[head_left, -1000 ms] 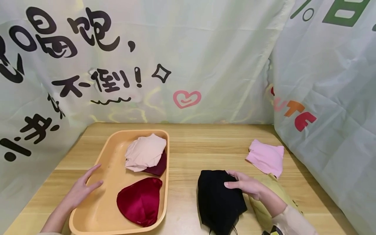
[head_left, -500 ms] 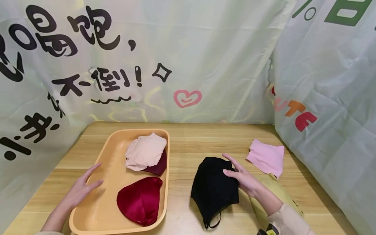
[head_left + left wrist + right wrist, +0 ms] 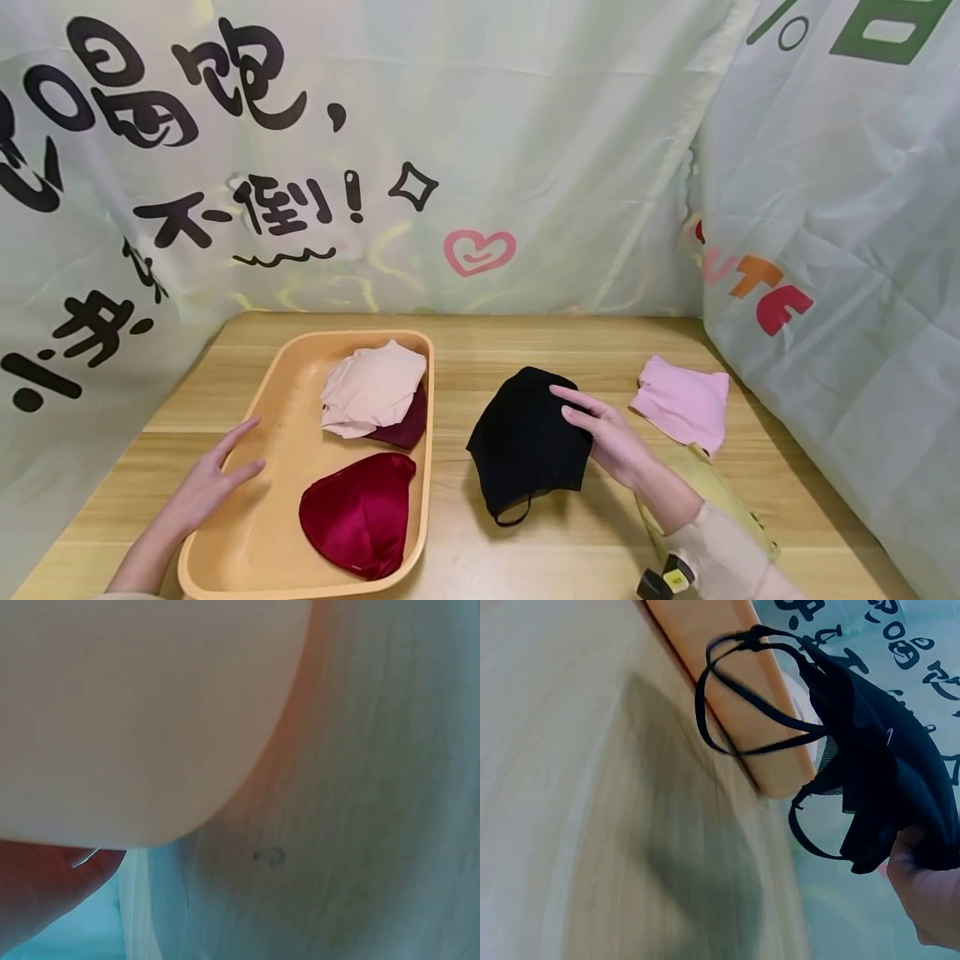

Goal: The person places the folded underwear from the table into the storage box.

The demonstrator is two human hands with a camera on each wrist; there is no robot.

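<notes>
A folded black bra (image 3: 529, 433) hangs tilted above the table, gripped by my right hand (image 3: 611, 433) at its right side. In the right wrist view its thin straps (image 3: 761, 716) dangle in loops, and the thumb presses against the cloth. My left hand (image 3: 206, 492) rests at the left rim of an orange tray (image 3: 258, 533), with thumb and forefinger spread and the other fingers mostly hidden. Inside the tray lie a shiny wine-red bra (image 3: 360, 512), a pale pink folded garment (image 3: 372, 390) and a dark maroon piece (image 3: 405, 423) partly under it.
On the right of the wooden table (image 3: 480, 358) lie a pink folded garment (image 3: 681, 402) and an olive-yellow one (image 3: 701, 483), the latter partly hidden by my right forearm. Printed curtains (image 3: 570, 167) enclose the table at the back and sides.
My right hand has lifted the black bra off the table and carried it up and leftward toward the tray. The left hand and tray have stayed put.
</notes>
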